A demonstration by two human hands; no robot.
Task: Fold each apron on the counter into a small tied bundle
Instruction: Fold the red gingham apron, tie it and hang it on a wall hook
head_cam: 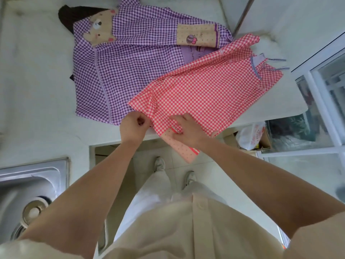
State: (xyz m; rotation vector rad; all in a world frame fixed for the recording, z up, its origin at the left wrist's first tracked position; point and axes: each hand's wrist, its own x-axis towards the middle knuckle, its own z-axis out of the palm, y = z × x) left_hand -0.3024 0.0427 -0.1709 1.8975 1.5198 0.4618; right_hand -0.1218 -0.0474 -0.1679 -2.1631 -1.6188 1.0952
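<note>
A red-and-white checked apron (209,90) lies folded lengthwise on the white counter (37,81), its near end hanging over the front edge. My left hand (133,126) grips the apron's near left corner with curled fingers. My right hand (188,128) pinches the near edge beside a pink dotted pocket panel (183,148) that hangs below the counter. A purple-and-white checked apron (121,62) with a bear patch lies spread flat behind and to the left, partly under the red one. Thin striped ties (278,62) stick out at the red apron's far end.
A steel sink (28,187) is set into the counter at the near left. A window frame (321,86) runs along the right. A white plastic bag (250,135) and dark bags sit on the floor below the counter's right end.
</note>
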